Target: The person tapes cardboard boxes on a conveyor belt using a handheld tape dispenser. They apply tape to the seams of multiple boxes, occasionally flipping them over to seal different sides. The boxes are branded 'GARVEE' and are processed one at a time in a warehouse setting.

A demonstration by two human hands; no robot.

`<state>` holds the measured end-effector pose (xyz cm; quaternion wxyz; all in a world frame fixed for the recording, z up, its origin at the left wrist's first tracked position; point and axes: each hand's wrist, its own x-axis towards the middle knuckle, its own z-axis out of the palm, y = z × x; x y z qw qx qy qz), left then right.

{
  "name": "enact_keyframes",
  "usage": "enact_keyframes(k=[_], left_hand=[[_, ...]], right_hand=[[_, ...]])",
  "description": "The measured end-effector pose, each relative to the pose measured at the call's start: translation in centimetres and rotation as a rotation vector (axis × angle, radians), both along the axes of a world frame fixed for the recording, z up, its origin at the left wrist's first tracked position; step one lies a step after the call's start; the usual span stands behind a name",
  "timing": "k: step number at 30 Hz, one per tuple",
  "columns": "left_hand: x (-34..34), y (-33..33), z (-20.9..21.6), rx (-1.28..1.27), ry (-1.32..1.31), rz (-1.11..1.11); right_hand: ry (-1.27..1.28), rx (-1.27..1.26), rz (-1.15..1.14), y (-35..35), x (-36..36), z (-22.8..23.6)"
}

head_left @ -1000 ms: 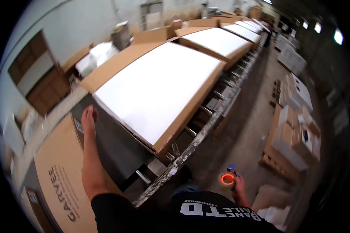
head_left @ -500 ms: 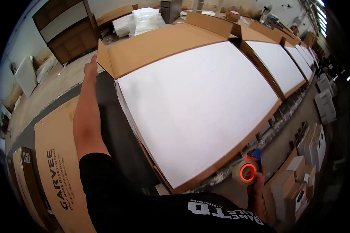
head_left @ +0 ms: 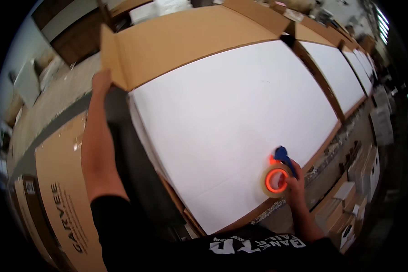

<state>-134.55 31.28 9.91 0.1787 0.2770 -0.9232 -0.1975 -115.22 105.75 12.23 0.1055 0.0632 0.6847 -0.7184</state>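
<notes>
A large open cardboard carton (head_left: 186, 43) stands in front of me, with a flat white sheet (head_left: 231, 118) filling its top. The long far flap is raised. At the carton's far left corner my left hand (head_left: 102, 81) is closed at the edge of a small end flap (head_left: 112, 56); some of its fingers are blurred or hidden. My right hand (head_left: 295, 183) grips a tape dispenser (head_left: 282, 156) with a blue and orange-red body. A roll of clear tape (head_left: 266, 183) sits on it, above the sheet's near right part.
More open cartons with white tops (head_left: 333, 68) line up to the right on the dark conveyor (head_left: 136, 158). A closed brown carton (head_left: 61, 158) lies at my left, beside a narrower one (head_left: 29, 204). White and brown boxes (head_left: 344, 195) are stacked at the lower right.
My right hand has brought the tape dispenser up and left, from beside the carton to over the white sheet. My left hand has closed at the end flap, which has shifted slightly left.
</notes>
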Motion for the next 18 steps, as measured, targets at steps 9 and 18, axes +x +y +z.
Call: enact_keyframes(k=[9,18], left_hand=[[9.6,13.4,-1.6,0.141,0.370,0.118],[7.9,16.4,-3.6,0.499,0.300,0.419]], right_hand=[[0.468,0.672,0.506,3.8,-6.1,-0.2],[0.562,0.657,0.203,15.5,-27.8,-0.2]])
